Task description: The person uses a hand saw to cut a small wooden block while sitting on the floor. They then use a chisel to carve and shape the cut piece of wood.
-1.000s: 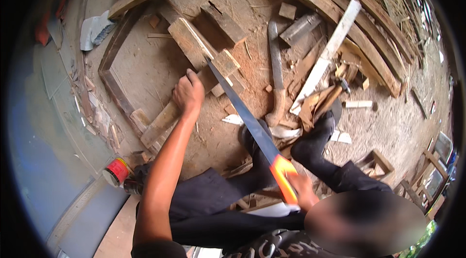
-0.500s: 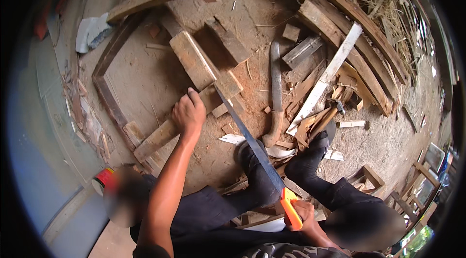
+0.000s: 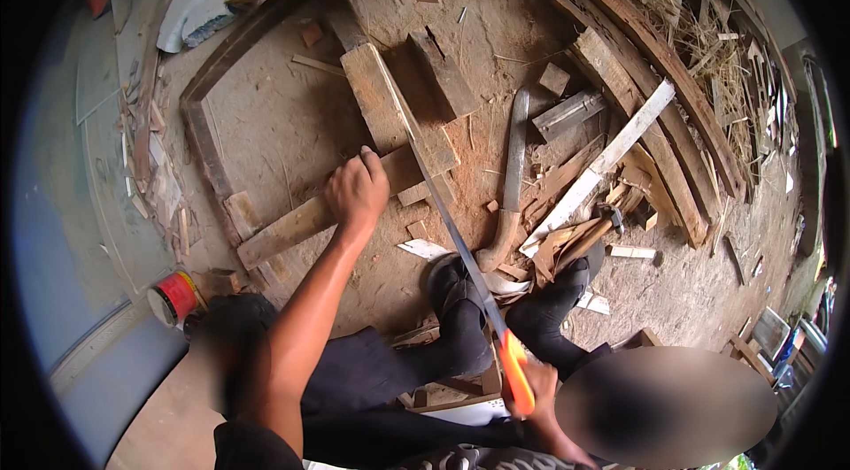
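My right hand point(image 3: 537, 381) is closed round the orange handle of a handsaw point(image 3: 466, 249). Its long, narrow blade slants up and left to the wood, lying along the right side of a thick wooden block point(image 3: 376, 107). Where the blade meets the wood, I cannot tell how deep it sits. My left hand point(image 3: 357, 191) is closed on a wooden beam point(image 3: 288, 235) that runs crosswise at the block's near end. The fingers' undersides are hidden. A short wood end point(image 3: 436, 150) sticks out right of the blade, above pale sawdust on the ground.
A machete point(image 3: 515, 160) with a wooden handle lies right of the saw, near my feet. Beyond it are a hammer point(image 3: 611, 222), a white-faced strip point(image 3: 611, 156) and long beams point(image 3: 655, 45). A red and yellow can point(image 3: 173, 297) stands at left.
The whole view has shifted, so the wood appears further right. My right hand and the saw handle look slightly closer to the wood. My left hand keeps its hold on the beam.
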{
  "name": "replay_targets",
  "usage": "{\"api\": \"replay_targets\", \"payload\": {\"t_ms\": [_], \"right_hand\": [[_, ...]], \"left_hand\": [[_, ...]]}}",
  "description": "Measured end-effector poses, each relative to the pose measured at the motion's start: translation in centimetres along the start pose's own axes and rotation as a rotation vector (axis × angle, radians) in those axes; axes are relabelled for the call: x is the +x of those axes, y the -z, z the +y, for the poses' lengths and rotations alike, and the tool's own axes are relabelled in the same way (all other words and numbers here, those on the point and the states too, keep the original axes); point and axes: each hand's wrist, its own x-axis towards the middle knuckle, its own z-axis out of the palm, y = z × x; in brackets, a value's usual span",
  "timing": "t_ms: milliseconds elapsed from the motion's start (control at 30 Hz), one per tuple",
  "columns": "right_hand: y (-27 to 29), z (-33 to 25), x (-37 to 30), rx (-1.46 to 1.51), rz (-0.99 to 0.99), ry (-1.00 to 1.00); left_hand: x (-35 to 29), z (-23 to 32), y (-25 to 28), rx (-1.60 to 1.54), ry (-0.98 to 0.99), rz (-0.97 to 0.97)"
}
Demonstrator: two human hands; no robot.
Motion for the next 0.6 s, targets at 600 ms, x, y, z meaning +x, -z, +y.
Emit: {"api": "replay_targets", "payload": {"t_ms": [600], "right_hand": [[-4.0,-1.1,17.1,0.205,0.124,0.080]], "left_hand": [[0.0,0.7,-0.6,-0.018,-0.055,0.103]]}}
